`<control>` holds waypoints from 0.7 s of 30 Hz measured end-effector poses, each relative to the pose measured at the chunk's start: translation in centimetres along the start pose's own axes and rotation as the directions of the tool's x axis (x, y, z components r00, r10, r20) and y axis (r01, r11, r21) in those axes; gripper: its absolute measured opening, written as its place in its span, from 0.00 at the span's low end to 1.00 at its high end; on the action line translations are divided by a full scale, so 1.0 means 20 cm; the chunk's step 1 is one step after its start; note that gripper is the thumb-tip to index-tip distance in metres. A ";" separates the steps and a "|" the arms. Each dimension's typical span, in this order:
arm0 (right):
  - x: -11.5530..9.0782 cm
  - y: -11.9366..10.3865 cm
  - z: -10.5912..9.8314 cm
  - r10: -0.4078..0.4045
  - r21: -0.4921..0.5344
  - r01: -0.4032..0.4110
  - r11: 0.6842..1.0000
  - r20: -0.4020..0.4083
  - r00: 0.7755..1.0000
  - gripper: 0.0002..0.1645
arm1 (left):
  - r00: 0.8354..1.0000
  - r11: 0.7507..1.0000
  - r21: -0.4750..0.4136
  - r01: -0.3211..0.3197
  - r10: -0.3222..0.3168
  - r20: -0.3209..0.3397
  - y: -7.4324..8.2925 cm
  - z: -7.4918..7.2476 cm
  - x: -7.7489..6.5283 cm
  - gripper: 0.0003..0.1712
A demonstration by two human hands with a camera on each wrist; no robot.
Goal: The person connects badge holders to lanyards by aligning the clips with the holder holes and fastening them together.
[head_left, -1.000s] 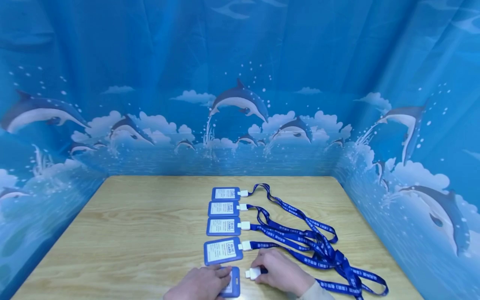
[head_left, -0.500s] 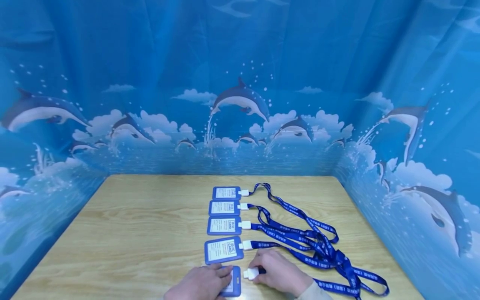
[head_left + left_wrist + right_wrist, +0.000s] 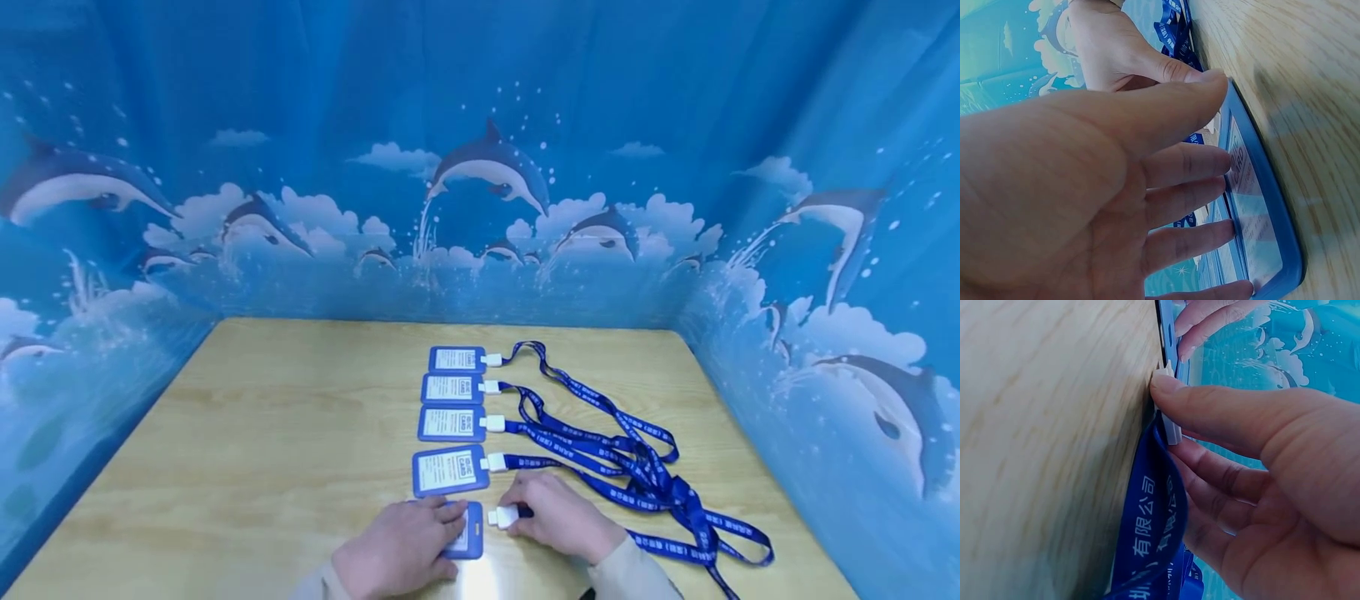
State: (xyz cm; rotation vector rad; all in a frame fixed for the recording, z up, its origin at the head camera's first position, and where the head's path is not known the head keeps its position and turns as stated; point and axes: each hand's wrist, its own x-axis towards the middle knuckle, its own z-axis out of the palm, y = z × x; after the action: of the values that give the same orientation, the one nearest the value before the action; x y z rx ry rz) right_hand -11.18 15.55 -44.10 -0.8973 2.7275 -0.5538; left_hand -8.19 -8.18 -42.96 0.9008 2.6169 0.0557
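Note:
My left hand (image 3: 405, 546) rests its straight fingers on a blue ID badge holder (image 3: 472, 542), the nearest of a column. In the left wrist view the fingertips press the holder's face (image 3: 1254, 212), and the thumb lies at its corner. Close to the holder's slotted end, my right hand (image 3: 558, 517) pinches the white plastic clip (image 3: 502, 517) of a blue lanyard (image 3: 667, 547) between thumb and fingers. A small gap parts clip and slot in the head view. White lettering shows on the lanyard strap (image 3: 1147, 512), which trails from the clip in the right wrist view.
Several more badge holders (image 3: 450, 470) lie in a column beyond, each joined to a white clip (image 3: 495, 423). Their lanyards tangle in a heap (image 3: 660, 492) on the right. A dolphin-print curtain (image 3: 337, 292) surrounds the wooden table (image 3: 262, 433).
The head view has tilted, so everything sits higher in it. The left hand stays on the holder, and the right hand still pinches the clip near the slot.

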 end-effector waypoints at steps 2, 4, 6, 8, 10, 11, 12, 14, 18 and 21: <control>0.01 0.00 -0.01 0.012 0.001 -0.012 1.000 0.007 1.000 0.17 | 0.999 1.000 0.016 -0.013 0.014 -0.039 0.00 -0.01 -0.01 0.35; 0.01 0.00 -0.02 0.025 0.008 -0.025 1.000 0.019 1.000 0.17 | 0.998 1.000 0.018 -0.015 0.016 -0.055 0.00 -0.01 -0.02 0.35; 0.01 0.00 -0.01 0.034 0.017 -0.034 0.999 0.030 0.999 0.17 | 0.998 1.000 0.022 -0.019 0.020 -0.057 0.01 -0.01 -0.03 0.36; 0.01 0.00 -0.03 0.039 0.018 -0.039 0.999 0.032 0.999 0.17 | 0.998 0.999 0.032 -0.023 0.025 -0.065 0.00 -0.02 -0.02 0.36; 0.02 -0.01 -0.03 0.041 0.014 -0.041 0.999 0.033 0.999 0.17 | 0.997 0.999 0.044 -0.025 0.028 -0.070 0.00 -0.03 -0.02 0.36; 0.02 -0.01 -0.03 0.041 0.012 -0.042 0.999 0.033 0.999 0.17 | 0.996 0.998 0.051 -0.028 0.031 -0.078 0.00 -0.03 -0.02 0.36; 0.02 -0.01 -0.04 0.040 0.009 -0.041 0.999 0.032 0.999 0.17 | 0.996 0.998 0.057 -0.029 0.034 -0.085 0.00 -0.03 -0.02 0.37; 0.02 -0.01 -0.03 0.037 0.004 -0.037 0.999 0.031 0.999 0.18 | 0.995 0.998 0.063 -0.025 0.030 -0.092 0.01 -0.03 -0.03 0.37; 0.02 -0.02 -0.03 0.026 0.004 -0.026 1.000 0.031 0.999 0.18 | 0.996 0.998 0.057 -0.009 0.014 -0.085 0.01 -0.02 -0.02 0.38; 0.01 -0.02 -0.01 0.008 0.004 -0.008 1.000 0.032 0.999 0.18 | 0.998 0.998 0.056 0.001 0.002 -0.064 0.01 -0.01 -0.02 0.39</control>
State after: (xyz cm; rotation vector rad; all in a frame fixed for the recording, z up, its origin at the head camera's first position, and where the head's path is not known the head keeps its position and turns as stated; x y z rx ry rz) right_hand -11.22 15.09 -43.68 -0.8856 2.6994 -0.5392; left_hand -7.86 -8.13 -42.60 0.9335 2.6902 0.0117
